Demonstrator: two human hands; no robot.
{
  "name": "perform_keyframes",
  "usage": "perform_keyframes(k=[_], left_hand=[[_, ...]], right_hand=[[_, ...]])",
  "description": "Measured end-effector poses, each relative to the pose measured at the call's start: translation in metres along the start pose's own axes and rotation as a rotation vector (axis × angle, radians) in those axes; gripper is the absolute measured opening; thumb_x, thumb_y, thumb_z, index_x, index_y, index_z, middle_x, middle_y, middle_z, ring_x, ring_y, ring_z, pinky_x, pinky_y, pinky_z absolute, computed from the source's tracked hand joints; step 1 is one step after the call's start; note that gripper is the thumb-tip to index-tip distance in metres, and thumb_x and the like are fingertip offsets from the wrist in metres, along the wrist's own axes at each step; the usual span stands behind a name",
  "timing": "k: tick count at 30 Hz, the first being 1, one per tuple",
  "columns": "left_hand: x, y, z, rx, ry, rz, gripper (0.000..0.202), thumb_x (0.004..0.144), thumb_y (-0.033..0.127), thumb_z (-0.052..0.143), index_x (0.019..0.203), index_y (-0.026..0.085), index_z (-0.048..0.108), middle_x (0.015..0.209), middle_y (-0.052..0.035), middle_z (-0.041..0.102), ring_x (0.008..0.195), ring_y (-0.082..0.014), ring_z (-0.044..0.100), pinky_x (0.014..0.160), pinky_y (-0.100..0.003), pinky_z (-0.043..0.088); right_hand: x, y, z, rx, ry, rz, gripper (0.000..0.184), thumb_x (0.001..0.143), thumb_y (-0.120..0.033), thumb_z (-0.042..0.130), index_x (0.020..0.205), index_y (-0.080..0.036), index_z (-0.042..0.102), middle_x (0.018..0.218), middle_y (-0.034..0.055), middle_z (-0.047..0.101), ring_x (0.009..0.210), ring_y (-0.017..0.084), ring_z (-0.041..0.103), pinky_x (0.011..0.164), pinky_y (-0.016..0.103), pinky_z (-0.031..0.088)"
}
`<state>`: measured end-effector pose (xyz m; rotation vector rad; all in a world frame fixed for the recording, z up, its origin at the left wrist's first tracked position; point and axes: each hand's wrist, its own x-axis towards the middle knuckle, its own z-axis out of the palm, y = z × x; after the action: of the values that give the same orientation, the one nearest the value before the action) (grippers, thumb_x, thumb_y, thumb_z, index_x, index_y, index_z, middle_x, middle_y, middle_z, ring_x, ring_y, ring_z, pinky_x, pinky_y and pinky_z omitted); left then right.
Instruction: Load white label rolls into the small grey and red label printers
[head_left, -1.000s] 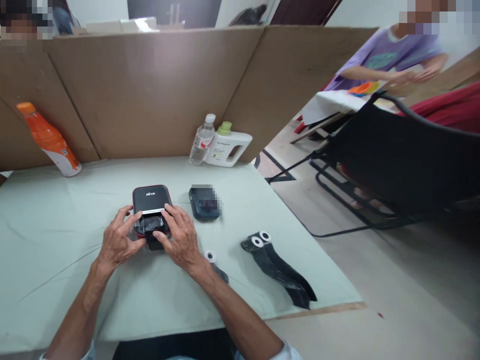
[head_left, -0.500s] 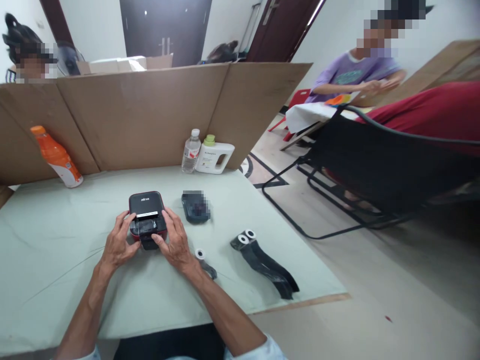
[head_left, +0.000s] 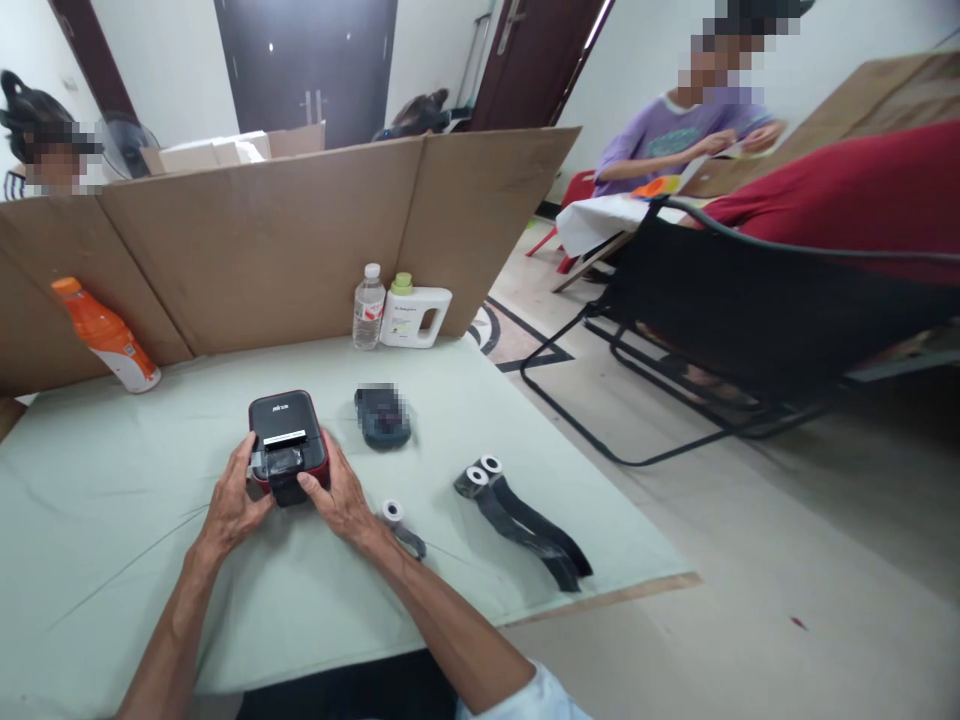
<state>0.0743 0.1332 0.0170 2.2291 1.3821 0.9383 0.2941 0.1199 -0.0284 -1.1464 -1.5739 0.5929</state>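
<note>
A small black label printer (head_left: 282,420) with red sides sits on the green-covered table. A white strip lies across its top, and a dark glossy strip hangs over its near edge. My left hand (head_left: 234,503) grips its left side, with the thumb at the near corner. On the other side, my right hand (head_left: 339,492) has its fingers along the right edge and its thumb on the near front. Beside my right wrist lies a small roll of dark ribbon (head_left: 393,512), its tail partly unrolled. A dark object (head_left: 382,418), partly blurred out, rests right of the printer.
Two rolls with long black ribbon tails (head_left: 534,530) lie at the right. An orange bottle (head_left: 109,335), a clear water bottle (head_left: 368,310) and a white jug (head_left: 415,318) stand along the cardboard screen (head_left: 292,240). A black folding chair (head_left: 750,320) and other people are beyond.
My fingers have slid from the printer's top edges down onto its sides. The whole view has shifted slightly. The person in purple at the right has moved their hands.
</note>
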Motion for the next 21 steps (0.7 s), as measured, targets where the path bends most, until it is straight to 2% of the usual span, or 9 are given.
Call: perform_keyframes(k=[3, 6, 11, 15, 18, 21], left_hand=[[-0.002, -0.001, 0.006, -0.033, 0.001, -0.031, 0.092, 0.090, 0.040, 0.071, 0.167, 0.025, 0.022, 0.160, -0.0189, 0.049, 0.134, -0.0323, 0.063, 0.100, -0.043, 0.060], [-0.002, -0.001, 0.009, -0.029, -0.014, -0.051, 0.089, 0.091, 0.040, 0.069, 0.166, 0.023, 0.025, 0.160, -0.0181, 0.049, 0.133, -0.0322, 0.064, 0.104, -0.045, 0.058], [-0.005, 0.003, 0.003, 0.030, -0.022, -0.075, 0.084, 0.090, 0.037, 0.065, 0.163, 0.020, 0.029, 0.150, -0.0176, 0.060, 0.122, -0.0316, 0.070, 0.102, -0.046, 0.058], [-0.014, 0.003, -0.018, 0.070, -0.037, -0.125, 0.082, 0.087, 0.033, 0.062, 0.162, 0.018, 0.030, 0.141, -0.0174, 0.066, 0.109, -0.0292, 0.075, 0.092, -0.043, 0.061], [-0.025, -0.004, -0.046, 0.105, 0.006, -0.152, 0.083, 0.084, 0.033, 0.062, 0.159, 0.018, 0.033, 0.143, -0.0175, 0.065, 0.113, -0.0298, 0.074, 0.093, -0.042, 0.061], [-0.033, -0.017, -0.078, 0.159, 0.053, -0.176, 0.084, 0.081, 0.039, 0.064, 0.157, 0.017, 0.037, 0.146, -0.0190, 0.061, 0.114, -0.0307, 0.073, 0.093, -0.042, 0.061]], right_hand=[[0.002, -0.006, -0.004, 0.095, -0.053, 0.044, 0.088, 0.099, -0.060, 0.060, 0.165, -0.013, 0.026, 0.164, 0.0227, 0.043, 0.152, 0.034, 0.045, 0.124, 0.050, 0.041], [0.004, -0.011, -0.007, 0.183, -0.091, 0.087, 0.096, 0.095, -0.065, 0.064, 0.167, -0.016, 0.024, 0.165, 0.0201, 0.042, 0.153, 0.034, 0.043, 0.126, 0.051, 0.037], [0.003, -0.010, -0.004, 0.215, -0.141, 0.105, 0.110, 0.087, -0.072, 0.070, 0.168, -0.016, 0.019, 0.167, 0.0208, 0.038, 0.155, 0.038, 0.038, 0.128, 0.056, 0.032], [0.003, -0.019, 0.010, 0.147, -0.231, 0.131, 0.119, 0.083, -0.069, 0.076, 0.170, -0.018, 0.013, 0.173, 0.0204, 0.026, 0.159, 0.041, 0.027, 0.128, 0.061, 0.029], [0.009, -0.041, 0.025, 0.164, -0.328, 0.141, 0.125, 0.080, -0.066, 0.081, 0.170, -0.019, 0.009, 0.175, 0.0199, 0.019, 0.162, 0.041, 0.021, 0.130, 0.061, 0.026], [0.021, -0.068, 0.045, 0.199, -0.431, 0.197, 0.130, 0.078, -0.066, 0.082, 0.170, -0.016, 0.006, 0.177, 0.0216, 0.013, 0.163, 0.041, 0.015, 0.132, 0.060, 0.022]])
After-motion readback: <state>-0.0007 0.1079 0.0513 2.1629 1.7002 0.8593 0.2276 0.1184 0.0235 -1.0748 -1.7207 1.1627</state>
